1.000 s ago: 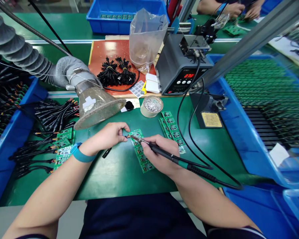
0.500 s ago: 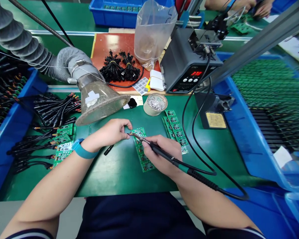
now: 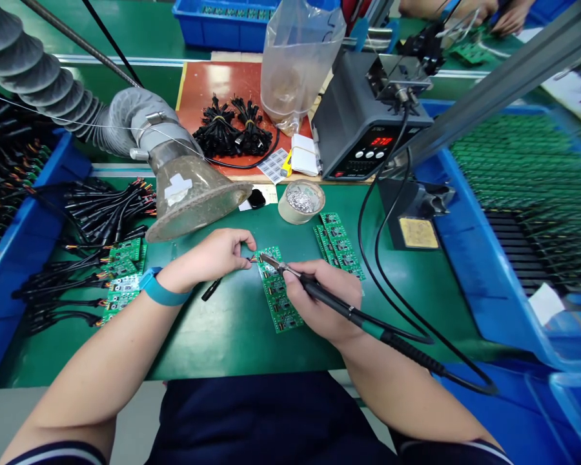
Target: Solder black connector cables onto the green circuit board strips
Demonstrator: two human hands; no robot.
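Note:
My right hand (image 3: 322, 298) grips a soldering iron (image 3: 326, 296), its tip over the upper left end of a green circuit board panel (image 3: 281, 303). At that same end, my left hand (image 3: 225, 253) pinches a short black cable (image 3: 212, 289) whose thin coloured wires reach the panel's edge. The cable's black plug end lies on the green mat below the fingers. Whether the wires are joined to the board is too small to tell. More green board panels (image 3: 341, 242) lie just beyond my right hand.
A fume extraction hood (image 3: 198, 200) hangs left of a round tub of metal shavings (image 3: 301, 201). Boards with cables (image 3: 123, 284) lie at the left. The soldering station (image 3: 368, 123), iron stand (image 3: 411, 216) and a blue bin of boards (image 3: 458, 271) stand at the right. The iron's cord loops over the mat.
My right hand has drawn the iron slightly to the right, its tip shifting from the wire ends onto the panel. My left hand has stayed nearly in place.

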